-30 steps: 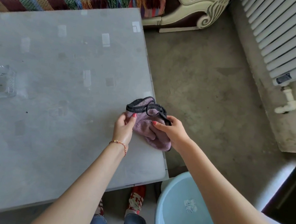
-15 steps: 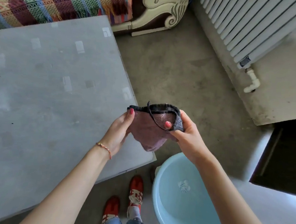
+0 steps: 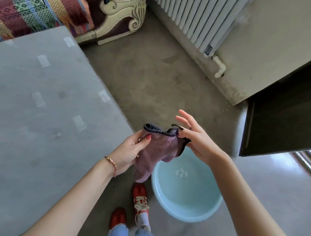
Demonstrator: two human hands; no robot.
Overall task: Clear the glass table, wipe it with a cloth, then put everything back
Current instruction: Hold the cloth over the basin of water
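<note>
Off the near right corner of the grey glass-topped table (image 3: 43,112), above the round pale-blue plastic basin (image 3: 188,197) on the concrete floor (image 3: 153,78), I hold the mauve terry cloth with a dark bound edge (image 3: 158,148). Left hand (image 3: 129,152): thumb and fingers curled round the cloth's left side, gripping it, a braided red-and-yellow wrist cord (image 3: 111,162) showing. Right hand (image 3: 195,139): thumb and forefinger pinch the dark hem at the right corner, other fingers spread straight. Hands stand apart, cloth stretched between them at the top, its lower end hanging beside the basin rim. One second ago the cloth lay bunched on the table corner under both hands; half a second ago it was lifted just past the edge. Now it is clear of the glass altogether and opened wider, and the basin, earlier half out of view, shows whole. The clear glass dish seen at the table's left a second ago is out of view. My red shoes (image 3: 139,200) stand between table and basin. White ribbed radiator (image 3: 192,20) at far right; striped woven throw (image 3: 30,10) beyond the table.
</note>
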